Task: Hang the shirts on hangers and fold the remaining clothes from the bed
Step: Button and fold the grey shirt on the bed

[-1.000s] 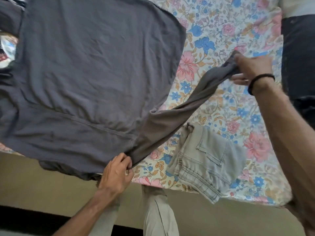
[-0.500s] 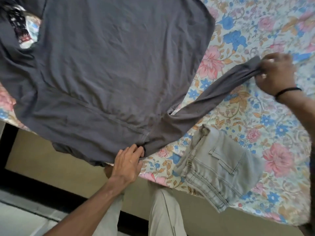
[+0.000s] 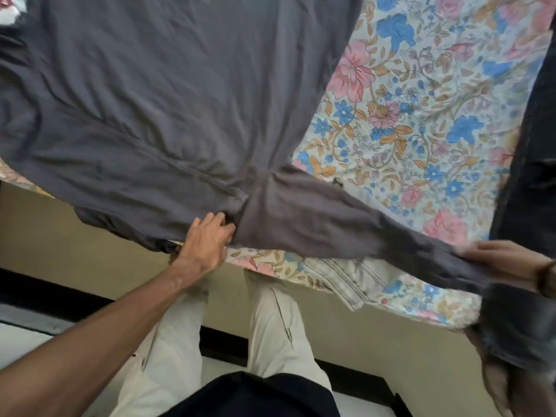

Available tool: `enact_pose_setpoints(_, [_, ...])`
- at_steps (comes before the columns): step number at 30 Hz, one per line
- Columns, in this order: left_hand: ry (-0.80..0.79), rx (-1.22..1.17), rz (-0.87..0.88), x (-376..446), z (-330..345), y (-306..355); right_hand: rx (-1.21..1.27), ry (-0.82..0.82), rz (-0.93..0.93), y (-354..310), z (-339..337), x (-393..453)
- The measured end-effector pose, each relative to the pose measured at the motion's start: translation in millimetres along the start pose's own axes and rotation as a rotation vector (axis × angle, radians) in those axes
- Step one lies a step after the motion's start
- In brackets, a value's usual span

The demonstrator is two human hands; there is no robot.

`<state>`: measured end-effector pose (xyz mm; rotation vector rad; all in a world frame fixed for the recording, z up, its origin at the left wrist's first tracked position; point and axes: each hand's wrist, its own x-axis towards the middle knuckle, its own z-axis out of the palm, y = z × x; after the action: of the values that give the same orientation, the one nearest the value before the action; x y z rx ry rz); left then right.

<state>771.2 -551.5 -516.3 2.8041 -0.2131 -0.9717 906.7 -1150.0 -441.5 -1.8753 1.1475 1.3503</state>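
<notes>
A grey long-sleeved shirt (image 3: 168,97) lies spread flat on the bed (image 3: 421,121), its shoulder at the near edge. The left hand (image 3: 204,245) presses the shoulder seam, fingers (image 3: 215,222) curled into the cloth, while the right hand (image 3: 508,261) grips the sleeve (image 3: 346,224) cuff, pulling it taut towards the near right corner. This looks like folding in progress; next the sleeve likely needs swinging across the body, kept flat. Pale jeans (image 3: 343,278) lie partly under the sleeve.

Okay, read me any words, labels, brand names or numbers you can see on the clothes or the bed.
None can be read: the grey shirt, the floral bedsheet and the light jeans show no legible text, label or number.
</notes>
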Motion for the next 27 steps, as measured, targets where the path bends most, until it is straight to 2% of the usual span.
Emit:
enact_pose_setpoints(2, [-0.042, 0.048, -0.024, 4.2, 2.7, 5.6, -0.211, 0.043, -0.007, -10.2, 31.4, -29.8])
enact_pose_setpoints(4, [-0.072, 0.093, -0.054, 7.6, 4.4, 12.7, -0.400, 0.196, -0.114, -37.6, 58.9, -24.8])
enact_pose_setpoints(7, [-0.078, 0.146, -0.108, 13.8, 6.2, 25.8, -0.381, 0.461, -0.357, -63.4, 106.3, -23.2])
enact_pose_setpoints(8, [-0.072, 0.159, -0.117, 14.7, 6.6, 29.3, -0.351, 0.490, -0.443, -75.9, 123.1, -24.1])
enact_pose_setpoints(11, [-0.042, 0.202, -0.080, 12.5, 5.0, 32.2, -0.292, 0.462, -0.671, -120.5, 169.7, -24.6])
enact_pose_setpoints(14, [0.041, 0.108, -0.003, 10.4, 4.8, 30.1, -0.246, 0.402, -0.822, -183.4, 201.8, -23.3])
enact_pose_setpoints(17, [0.112, -0.092, -0.013, 3.3, 17.2, 28.9, -0.061, 0.388, -0.837, -254.2, 212.7, -14.7])
enact_pose_setpoints(20, [0.251, -0.289, -0.055, -0.9, 38.5, 15.3, 0.200, 0.438, -0.804, -347.3, 209.6, -3.3])
enact_pose_setpoints(22, [0.381, -0.389, -0.004, 3.5, 49.8, 11.6, 0.353, 0.429, -0.797, -406.2, 200.5, 3.9])
enact_pose_setpoints(24, [0.494, -0.488, -0.011, 8.5, 51.9, 15.3, 0.399, 0.423, -0.790, -449.3, 189.6, 6.7])
enact_pose_setpoints(27, [0.610, -0.590, -0.091, 2.1, 38.5, 22.3, 0.352, 0.545, -0.773, -484.9, 173.9, 2.3])
